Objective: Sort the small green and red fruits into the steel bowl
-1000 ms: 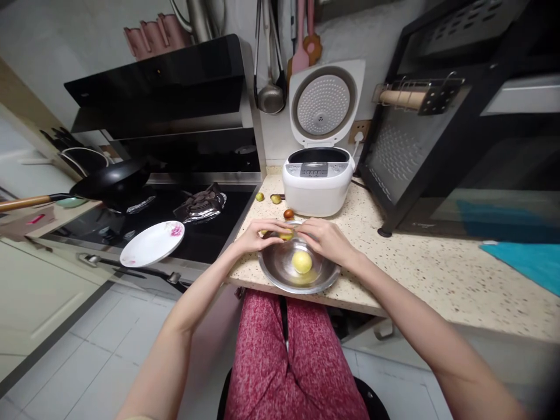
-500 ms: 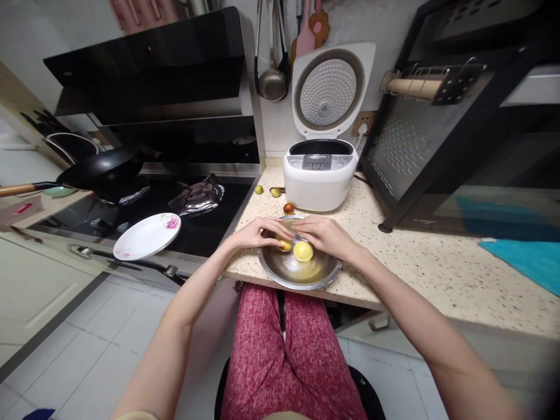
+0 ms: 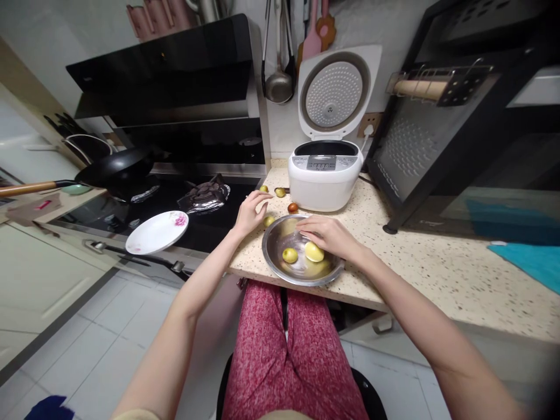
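A steel bowl (image 3: pixel 273 263) stands at the counter's front edge. Inside it lie a small yellow-green fruit (image 3: pixel 290 255) and a larger, pale yellow rounded piece (image 3: pixel 314 252) whose kind I cannot make out. My right hand (image 3: pixel 328 234) reaches over the bowl's right side, fingers stretched above the yellow piece. Left of the bowl, my left hand (image 3: pixel 251 213) hovers over the counter with thumb and fingers apart, holding nothing visible. Close to it are a green fruit (image 3: pixel 269 221) beside the rim and another green fruit (image 3: pixel 280 192) farther back. A reddish-brown fruit (image 3: pixel 293 207) sits behind the bowl.
A white rice cooker (image 3: pixel 324 184) with its lid raised is behind the bowl. To the left are a flowered plate (image 3: pixel 155 233) at the stove's front edge and a black wok (image 3: pixel 116 169). A dark oven-like appliance (image 3: pixel 437 151) and a teal cloth (image 3: pixel 529 262) occupy the right.
My left hand has left the bowl and moved up and left over the counter. One fruit in the bowl and another beside the rim now show clearly. My right hand remains over the bowl.
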Tool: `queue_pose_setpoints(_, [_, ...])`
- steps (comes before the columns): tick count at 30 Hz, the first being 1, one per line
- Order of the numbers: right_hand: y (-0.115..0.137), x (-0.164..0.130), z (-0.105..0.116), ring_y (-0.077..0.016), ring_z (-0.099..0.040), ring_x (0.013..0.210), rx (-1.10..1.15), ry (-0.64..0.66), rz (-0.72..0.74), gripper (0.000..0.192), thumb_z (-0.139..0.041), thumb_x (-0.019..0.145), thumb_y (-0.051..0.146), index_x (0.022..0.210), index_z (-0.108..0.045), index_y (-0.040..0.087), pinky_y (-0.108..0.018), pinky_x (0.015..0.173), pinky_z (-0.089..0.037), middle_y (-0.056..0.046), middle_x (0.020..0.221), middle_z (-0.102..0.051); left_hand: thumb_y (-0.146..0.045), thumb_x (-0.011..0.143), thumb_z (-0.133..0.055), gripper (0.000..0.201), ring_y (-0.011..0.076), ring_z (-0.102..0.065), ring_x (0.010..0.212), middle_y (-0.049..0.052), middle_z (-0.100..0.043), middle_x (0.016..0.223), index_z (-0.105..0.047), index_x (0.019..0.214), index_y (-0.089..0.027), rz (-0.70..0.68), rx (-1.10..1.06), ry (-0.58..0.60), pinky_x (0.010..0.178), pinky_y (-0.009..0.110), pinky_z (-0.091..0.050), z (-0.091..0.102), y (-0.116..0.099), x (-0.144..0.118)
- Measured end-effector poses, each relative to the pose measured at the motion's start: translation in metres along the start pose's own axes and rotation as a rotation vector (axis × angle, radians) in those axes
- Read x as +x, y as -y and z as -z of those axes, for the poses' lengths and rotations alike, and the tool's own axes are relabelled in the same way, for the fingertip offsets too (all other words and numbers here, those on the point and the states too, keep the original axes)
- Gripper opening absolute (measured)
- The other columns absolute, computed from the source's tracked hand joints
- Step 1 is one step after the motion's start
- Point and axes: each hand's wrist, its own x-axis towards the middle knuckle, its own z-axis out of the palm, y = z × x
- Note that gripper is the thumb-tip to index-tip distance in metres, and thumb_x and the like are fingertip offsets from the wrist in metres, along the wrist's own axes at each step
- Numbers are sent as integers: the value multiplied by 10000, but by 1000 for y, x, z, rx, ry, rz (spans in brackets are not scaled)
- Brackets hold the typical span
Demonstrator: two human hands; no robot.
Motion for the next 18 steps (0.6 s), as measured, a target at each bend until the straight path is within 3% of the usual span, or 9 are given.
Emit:
queue_pose_setpoints(5, [-5, -1, 8, -234, -749, 1110, 89, -76, -21, 256, -620, 982, 181, 1154, -799, 242, -426, 1000, -610, -71, 1204, -789, -149, 947, -519, 313, 244, -635, 1157, 108, -652, 1223, -683, 1207, -205, 131, 131, -9, 1043, 416, -518, -8, 49, 3])
queue_pose_setpoints(9, [-8, 0, 8, -238, -754, 1094, 143, -139, -58, 260, -590, 1001, 219, 1142, -805, 257, -428, 997, -608, -58, 1171, -799, -244, 973, -542, 429, 289, -548, 1323, 167, -563, 1423, -580, 1393, -165, 230, 190, 132, 1143, 457, -450, -19, 81, 7])
queue_pose_setpoints(14, [-6, 1, 0, -250, -763, 1067, 172, -96, -53, 235, -639, 974, 207, 1125, -811, 261, -435, 958, -624, -65, 1152, -805, -323, 1019, -506, 576, 330, -409, 1484, 188, -417, 1611, -403, 1567, -180, 291, 254, 229, 1210, 532, -364, -32, 102, 19])
queue_pose_setpoints(18, [-4, 0, -2, -250, -758, 1082, 160, -96, -57, 241, -633, 981, 200, 1141, -805, 253, -447, 974, -617, -76, 1164, -800, -330, 1028, -503, 562, 345, -350, 1529, 189, -386, 1643, -419, 1564, -180, 257, 297, 339, 1211, 563, -344, -41, 112, 28])
